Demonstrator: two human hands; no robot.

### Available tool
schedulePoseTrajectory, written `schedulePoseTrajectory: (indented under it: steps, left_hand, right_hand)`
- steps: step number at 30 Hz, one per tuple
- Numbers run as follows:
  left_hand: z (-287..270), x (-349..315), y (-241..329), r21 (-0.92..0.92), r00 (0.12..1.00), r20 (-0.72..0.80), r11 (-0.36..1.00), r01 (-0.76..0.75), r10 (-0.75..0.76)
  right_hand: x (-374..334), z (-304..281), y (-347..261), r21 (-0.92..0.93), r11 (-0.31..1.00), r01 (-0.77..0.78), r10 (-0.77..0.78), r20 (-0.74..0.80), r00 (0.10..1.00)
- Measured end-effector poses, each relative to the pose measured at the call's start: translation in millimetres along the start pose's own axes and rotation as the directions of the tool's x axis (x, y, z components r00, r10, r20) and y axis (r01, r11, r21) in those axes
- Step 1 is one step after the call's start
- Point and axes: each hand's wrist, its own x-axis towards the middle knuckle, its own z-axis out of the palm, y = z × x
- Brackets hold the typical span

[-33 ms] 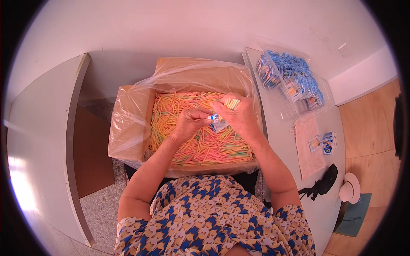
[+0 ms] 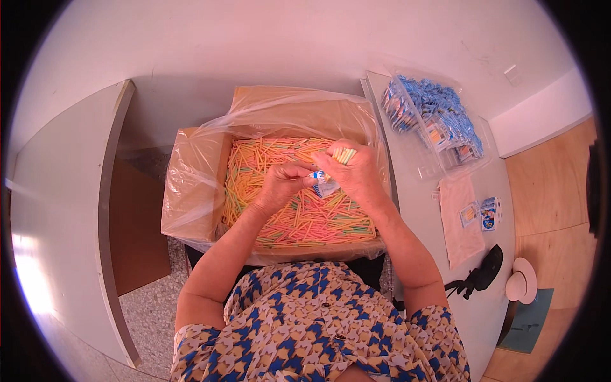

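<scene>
A pale surface (image 2: 417, 204) runs down the right side. Beside it, in front of the person, is an open carton (image 2: 191, 184), lined with clear plastic and deeply filled with loose pink, yellow, orange and green sticks (image 2: 286, 223). At the far end of the surface, a clear tub (image 2: 428, 170) holds a heap of blue-patterned packets (image 2: 445, 102). Nearer are a pink cloth (image 2: 459, 245), a black object (image 2: 487, 270) and a flat blue pack (image 2: 489, 213) just beside the cloth.

Both hands are over the carton. The right hand (image 2: 363, 172) is closed around a bundle (image 2: 344, 156) of pale sticks, ends showing above the thumb. The left hand (image 2: 277, 188) pinches the blue-and-white edge of a small clear bag (image 2: 326, 189) between its fingers; the bag hangs between the hands, above the loose sticks. I cannot tell whether the right fingers also grip it.

Against the previous picture, hardly anything has shifted: both holds are the same, so the work stands at the same point.
</scene>
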Motion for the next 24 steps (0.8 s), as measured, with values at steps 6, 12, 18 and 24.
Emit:
schedulePoseTrajectory:
  steps: [6, 12, 18, 24]
  left_hand:
    - [0.2, -2.5, 3.0, -0.052, 0.998, -0.007, 0.997, 0.061, -0.061]
    - [-0.9, -1.6, -0.6, -0.084, 0.996, -0.021, 0.993, 0.082, -0.084]
    - [-2.5, -0.7, 1.2, -0.09, 0.994, -0.021, 0.99, 0.104, -0.106]
    - [-3.9, -0.5, -2.6, -0.007, 0.996, 0.042, 0.997, 0.082, -0.082]
  right_hand:
    - [4.4, 3.5, 12.3, -0.004, 1.0, -0.016, 0.016, 0.023, 1.0]
    - [7.9, -6.8, 6.5, -0.018, 0.987, 0.158, -0.157, 0.042, 0.987]
    - [0.0, -17.9, 14.7, -0.132, 0.934, 0.332, -0.334, 0.006, 0.942]
    - [-9.3, -19.1, 27.7, -0.051, 0.982, 0.181, -0.176, 0.091, 0.98]
